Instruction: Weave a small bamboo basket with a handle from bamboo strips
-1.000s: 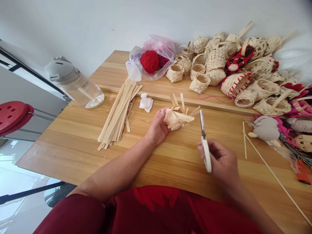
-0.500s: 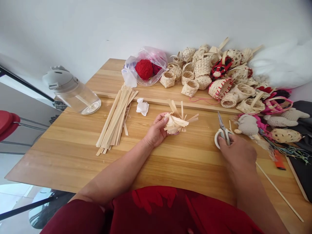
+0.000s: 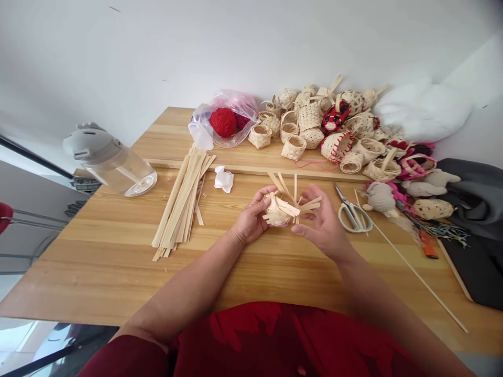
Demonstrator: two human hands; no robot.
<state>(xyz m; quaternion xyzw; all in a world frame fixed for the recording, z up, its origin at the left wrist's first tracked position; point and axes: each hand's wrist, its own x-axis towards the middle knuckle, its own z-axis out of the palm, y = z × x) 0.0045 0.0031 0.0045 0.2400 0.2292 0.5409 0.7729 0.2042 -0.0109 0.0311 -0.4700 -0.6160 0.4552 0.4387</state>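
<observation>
Between my hands is a small, partly woven basket [image 3: 278,210] of pale flat strips, with loose strip ends fanning out at the top and right. My left hand [image 3: 252,217] grips its left side, thumb on the weave. Around its right side my right hand [image 3: 323,225] is spread, thumb and fingers apart beside the loose ends; whether it touches them I cannot tell. The scissors [image 3: 353,213] with white handles lie on the table just right of my right hand.
A bundle of flat strips [image 3: 183,201] lies to the left, near a crumpled white tissue [image 3: 223,179] and a water bottle [image 3: 113,167]. Several woven baskets [image 3: 310,116] are piled at the back right, beside bagged red yarn [image 3: 223,122]. A thin stick [image 3: 420,277] lies at right.
My right hand has let go of the scissors, leaving them on the table, and has moved left to the basket. My left hand still holds the basket. The view has shifted slightly right.
</observation>
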